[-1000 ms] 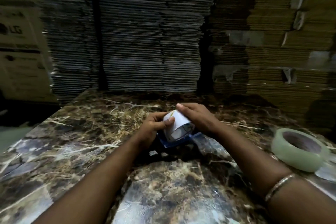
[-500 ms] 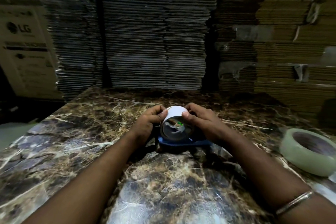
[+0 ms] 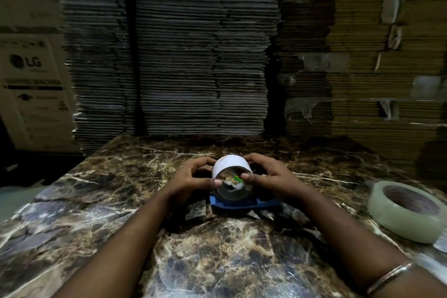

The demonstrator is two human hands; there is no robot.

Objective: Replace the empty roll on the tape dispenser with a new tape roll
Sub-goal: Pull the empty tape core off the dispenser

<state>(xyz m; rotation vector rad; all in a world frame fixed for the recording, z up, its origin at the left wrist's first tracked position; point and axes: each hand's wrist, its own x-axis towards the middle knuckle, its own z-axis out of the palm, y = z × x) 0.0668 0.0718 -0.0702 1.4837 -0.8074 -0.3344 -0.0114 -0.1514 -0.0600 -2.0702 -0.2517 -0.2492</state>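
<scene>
The empty roll [image 3: 231, 164], a white cardboard core, sits on the blue tape dispenser [image 3: 242, 204] in the middle of the marble table [image 3: 229, 261], its open end facing me. My left hand [image 3: 193, 176] grips its left side, thumb on the near rim. From the other side my right hand [image 3: 268, 178] holds the core, thumb also on the near rim. Most of the dispenser is hidden beneath the core and my hands. A new roll of clear tape [image 3: 407, 210] lies flat at the right edge of the table, apart from both hands.
Tall stacks of flattened cardboard [image 3: 200, 55] rise right behind the table's far edge. A white printed carton [image 3: 33, 89] stands at the left. The table's left edge drops to a dark floor. A bangle [image 3: 389, 278] circles my right wrist.
The core has been turned from tilted to square-on, open end toward me. Both thumbs have shifted onto its near rim. The camera has tipped up slightly.
</scene>
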